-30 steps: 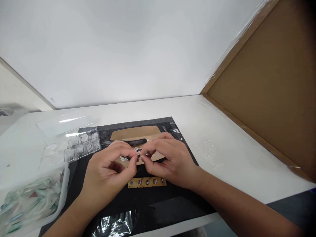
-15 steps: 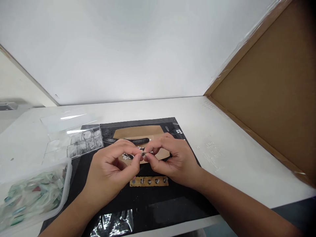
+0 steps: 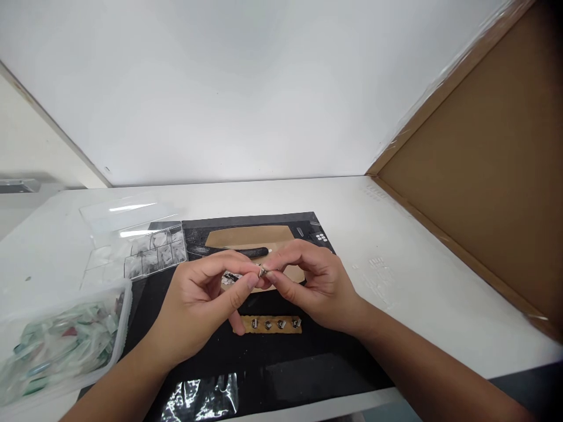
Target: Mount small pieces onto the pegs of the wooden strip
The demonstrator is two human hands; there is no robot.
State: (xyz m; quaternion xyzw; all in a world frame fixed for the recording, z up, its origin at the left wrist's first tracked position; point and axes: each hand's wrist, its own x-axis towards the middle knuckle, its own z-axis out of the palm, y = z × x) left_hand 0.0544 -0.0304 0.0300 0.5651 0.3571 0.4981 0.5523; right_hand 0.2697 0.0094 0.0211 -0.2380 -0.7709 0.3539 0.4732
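Between the fingertips of both hands is a small silvery metal piece, too small to name its kind. My left hand pinches it with thumb and index finger, and another finger reaches down to the left end of a tan strip. My right hand pinches the same piece from the right. Several small metal pieces stand in a row on the tan strip, just below the hands. Behind the fingers lies a sheet of brown paper with small white bits on it, partly hidden.
A black mat lies under everything. On the left are a clear divided case of small bags and a plastic tub of greenish packets. A black-handled tool rests behind the hands. Cardboard walls the right side.
The whole view has shifted slightly. The metal piece shows more clearly between the fingertips, and a left finger now covers the left end of the tan strip.
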